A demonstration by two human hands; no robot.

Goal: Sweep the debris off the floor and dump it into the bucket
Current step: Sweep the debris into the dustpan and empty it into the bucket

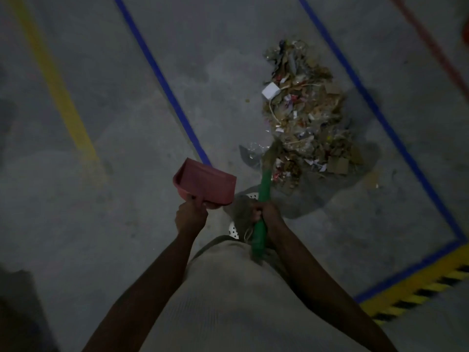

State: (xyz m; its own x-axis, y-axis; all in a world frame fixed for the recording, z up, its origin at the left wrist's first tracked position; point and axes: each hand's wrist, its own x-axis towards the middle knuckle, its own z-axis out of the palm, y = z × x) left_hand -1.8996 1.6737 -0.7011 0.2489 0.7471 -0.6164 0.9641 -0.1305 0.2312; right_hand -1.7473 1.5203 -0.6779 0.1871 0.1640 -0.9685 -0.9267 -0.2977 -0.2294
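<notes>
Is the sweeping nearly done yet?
About halfway. The debris sits gathered in one pile on the floor. The left hand holds an empty-looking dustpan, the right hand grips the broom at the pile's edge. Still to do: scoop it up and dump it; no bucket shows.

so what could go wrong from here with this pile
1. The debris pile looks far bigger than the red dustpan in the left hand; one scoop may overflow.
2. Brisk strokes of the broom in the right hand could scatter its lighter bits past the blue tape line.
</notes>
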